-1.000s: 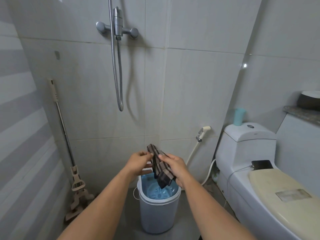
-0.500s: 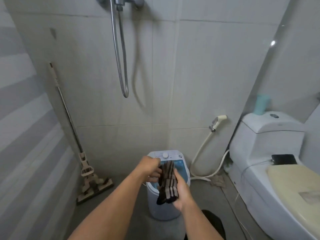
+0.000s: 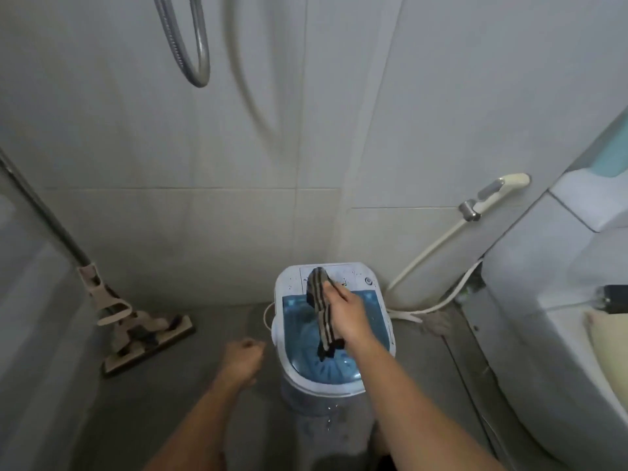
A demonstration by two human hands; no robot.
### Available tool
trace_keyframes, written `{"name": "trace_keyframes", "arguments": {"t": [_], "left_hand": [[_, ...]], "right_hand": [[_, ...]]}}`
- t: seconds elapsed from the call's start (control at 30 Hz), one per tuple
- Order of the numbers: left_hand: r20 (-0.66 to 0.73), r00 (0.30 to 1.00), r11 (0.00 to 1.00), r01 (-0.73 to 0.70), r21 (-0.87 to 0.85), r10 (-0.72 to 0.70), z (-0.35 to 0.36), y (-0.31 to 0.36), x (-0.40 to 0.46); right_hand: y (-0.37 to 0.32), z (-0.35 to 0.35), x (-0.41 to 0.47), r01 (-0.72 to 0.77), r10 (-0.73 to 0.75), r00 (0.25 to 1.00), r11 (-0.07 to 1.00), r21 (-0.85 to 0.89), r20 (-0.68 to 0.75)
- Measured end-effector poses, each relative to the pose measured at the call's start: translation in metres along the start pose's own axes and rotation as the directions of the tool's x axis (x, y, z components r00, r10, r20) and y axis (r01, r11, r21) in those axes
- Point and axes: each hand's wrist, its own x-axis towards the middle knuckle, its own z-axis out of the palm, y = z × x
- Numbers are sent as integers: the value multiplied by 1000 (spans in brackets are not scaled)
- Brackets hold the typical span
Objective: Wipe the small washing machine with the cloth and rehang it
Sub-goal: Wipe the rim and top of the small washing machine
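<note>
Standing on the grey floor (image 3: pixel 176 402) against the tiled wall, the small washing machine (image 3: pixel 331 338) is in the middle of my view, with its blue transparent lid and a white control panel at the back. On top of it lies the striped cloth (image 3: pixel 321 311), dark with pale bands; it stretches from the control panel down over the blue lid. My right hand (image 3: pixel 346 317) holds this cloth against the top of the machine: the fingers (image 3: pixel 334 289) are curled around the upper part of it, near the panel, and the lower end hangs free over the lid. My left hand (image 3: pixel 243 360) is apart from the machine, to its left and above the floor; its fingers are curled into a loose fist and it has nothing in it.

To the left, a flat mop (image 3: pixel 136 334) leans on the wall with its head on the floor. To the right I see a bidet sprayer (image 3: pixel 492 192) with its hose, and then the white toilet (image 3: pixel 560 334). Above, a shower hose (image 3: pixel 193 45) hangs in a loop.
</note>
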Motion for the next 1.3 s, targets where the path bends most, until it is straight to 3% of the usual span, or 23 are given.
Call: {"name": "trace_keyframes", "arguments": {"t": [0.07,0.17,0.27,0.33,0.37,0.73,0.9,1.07,1.3], "left_hand": [[-22,1000,1000,2,-9,-3,6,-8,22],[-33,999,1000,-27,-16,27,13,-17,46],[37,993,993,-108,-42,110,19,-25,65],[81,981,982,-172,-79,178,22,-26,69],[96,974,974,-197,-114,208,23,-25,68],[178,951,946,-205,-252,253,31,-38,76],[128,956,934,-221,-280,264,38,-39,78],[142,949,927,-230,-297,281,37,-36,80],[130,943,942,-279,-186,305,35,-39,83]], "right_hand": [[-9,14,36,214,-220,975,932,-292,10],[-12,29,84,377,-392,911,674,-635,126],[-6,42,108,457,-420,845,249,-854,330],[3,49,113,453,-381,838,86,-887,391],[10,51,113,436,-379,841,56,-898,385],[26,55,108,404,-462,826,86,-911,323],[35,58,100,407,-490,811,83,-910,318],[36,56,95,474,-491,765,-8,-881,417],[1,40,136,392,-439,834,46,-919,334]]}}
